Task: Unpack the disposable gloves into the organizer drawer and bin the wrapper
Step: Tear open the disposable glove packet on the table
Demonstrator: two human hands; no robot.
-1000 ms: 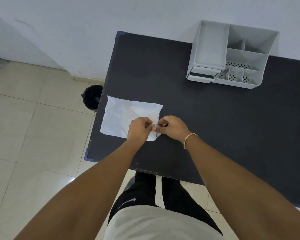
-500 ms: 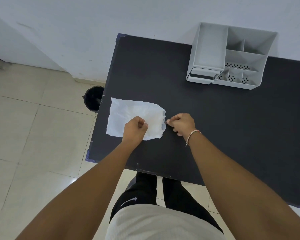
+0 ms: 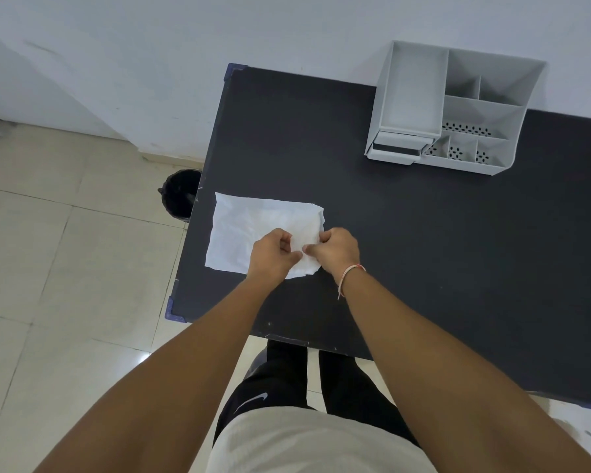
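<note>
Head view. The flat white crinkled plastic packet of gloves (image 3: 253, 233) lies left of centre in the frame, on the matt black tabletop (image 3: 406, 268), its left edge just beside the table's left rim. Your left hand (image 3: 273, 256) and right hand (image 3: 336, 250) meet at the packet's lower right corner, the fingers of each pinched narrow on the film; whether a tear has started there cannot be told. The grey plastic desk organizer (image 3: 454, 107) stands at the upper right of the frame against the white wall, its small drawer (image 3: 398, 148) at the lower left front, seemingly only slightly out. The round black bin (image 3: 180, 194) sits on the tiled floor at centre left, just beside the table's left edge and partly hidden by it.

Risks, as a judgement: a sharp sideways pull could split the thin film unevenly and spill gloves, or drag the packet over the near left rim onto the floor. The drawer may need pulling further before loading. Open tabletop between packet and organizer gives you free room; the left edge does not.
</note>
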